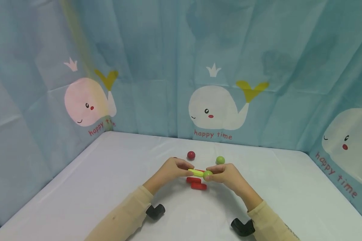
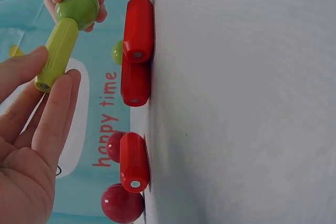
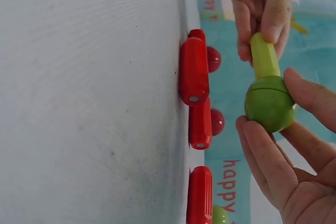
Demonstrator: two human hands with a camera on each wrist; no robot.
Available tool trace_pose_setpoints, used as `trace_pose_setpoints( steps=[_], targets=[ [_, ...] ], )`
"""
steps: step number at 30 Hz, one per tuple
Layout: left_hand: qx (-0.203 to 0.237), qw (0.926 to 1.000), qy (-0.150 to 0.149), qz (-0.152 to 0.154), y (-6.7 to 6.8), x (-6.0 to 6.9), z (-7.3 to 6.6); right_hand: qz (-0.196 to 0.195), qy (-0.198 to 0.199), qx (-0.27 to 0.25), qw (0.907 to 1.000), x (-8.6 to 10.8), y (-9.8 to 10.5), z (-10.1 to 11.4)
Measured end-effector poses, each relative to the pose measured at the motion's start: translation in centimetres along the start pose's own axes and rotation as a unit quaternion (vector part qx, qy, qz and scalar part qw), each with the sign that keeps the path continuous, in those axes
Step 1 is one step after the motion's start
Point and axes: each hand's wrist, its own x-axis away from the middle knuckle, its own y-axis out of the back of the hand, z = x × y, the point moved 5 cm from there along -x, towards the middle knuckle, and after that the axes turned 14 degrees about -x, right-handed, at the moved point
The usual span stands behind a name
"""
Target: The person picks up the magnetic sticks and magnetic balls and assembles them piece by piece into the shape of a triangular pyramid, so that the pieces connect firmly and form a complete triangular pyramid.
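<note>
Above the table, my left hand (image 1: 175, 168) pinches a yellow-green ribbed stick (image 2: 59, 51) between thumb and fingers. Opposite it, my right hand (image 1: 229, 175) grips a green ball (image 3: 269, 104) with a thin seam round it. In both wrist views the ball meets the far end of the stick, the two held in line. Beneath the hands lie several red sticks, among them one red stick (image 1: 193, 180) and a nearer one (image 1: 198, 186); another is partly hidden behind the held pieces. Whether the ball and stick are fixed together, I cannot tell.
Farther back on the white table (image 1: 117, 157) sit a dark red ball (image 1: 191, 155) and a second green ball (image 1: 220, 160). Another red ball (image 2: 122, 203) is mostly hidden by my left hand in the head view. A blue whale-print curtain (image 1: 157, 67) hangs behind.
</note>
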Motion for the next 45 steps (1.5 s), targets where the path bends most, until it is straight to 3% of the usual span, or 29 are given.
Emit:
trace_pose_setpoints(
  steps=[7,12,17,24,35,45],
  targets=[
    [0.006,1.0000,0.005,0.002,-0.1,0.1,0.3,-0.007,-0.003,0.005,1.0000,0.2,0.0,-0.2],
    [0.005,0.9999,-0.007,-0.011,0.2,0.1,0.3,-0.007,-0.001,0.005,1.0000,0.0,0.1,-0.1],
    [0.009,0.9999,0.005,-0.010,0.5,0.1,0.4,-0.009,-0.006,0.009,0.9999,0.0,0.2,0.0],
    [0.017,0.9994,0.016,-0.025,1.6,-0.1,0.2,-0.014,-0.005,0.008,0.9999,-0.1,0.6,0.4],
    [0.045,0.9949,0.059,-0.067,3.8,-0.2,1.8,-0.029,-0.022,0.010,0.9993,0.2,0.6,-0.2],
    [0.012,0.9914,0.076,-0.106,5.6,-1.6,3.2,-0.026,-0.020,0.009,0.9994,0.2,0.7,0.0]
  ],
)
